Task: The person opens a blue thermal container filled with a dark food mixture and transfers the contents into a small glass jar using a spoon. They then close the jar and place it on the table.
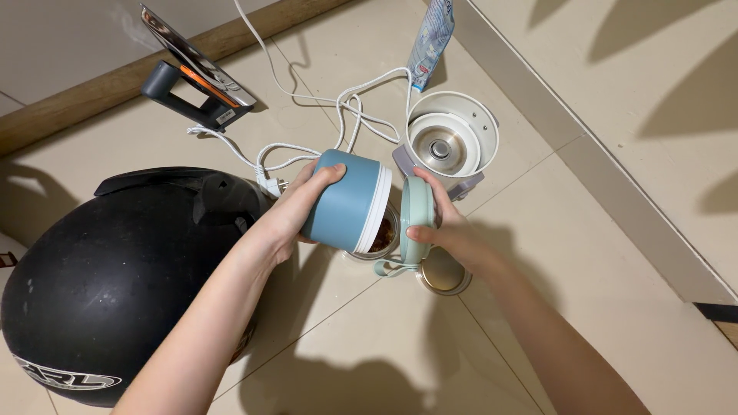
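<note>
- The blue container (347,201) is held tipped on its side above the tiled floor (369,338), its white-rimmed open mouth facing right and slightly down.
- Brown contents show just at its mouth, over a glass jar (378,237) that sits directly beneath; how much of the jar is filled cannot be told.
- The left hand (296,214) wraps the container's body from the left, thumb across the top edge and fingers curled round the underside, firmly closed on it.
- The right hand (446,227) grips a pale green lid (417,223), held upright on edge just beside the container's mouth, thumb on the near face and fingers behind it.
- A loop handle of the same pale green hangs from the lid's lower end.
- A round metal lid (444,273) lies flat on the floor below the right wrist.
- Just beyond the hands stands a white blender base (452,142) with a metal hub in its centre, its white power cord (323,100) trailing in loops across the tiles to a plug near the left hand.
- A blue-and-white pouch (430,38) lies behind the base, by the raised floor edge.
- To the left, a large black motorcycle helmet (123,277) rests on the floor beside the left forearm.
- Farther back, a phone (196,58) leans on a dark grey stand (181,92) near a wooden strip.
</note>
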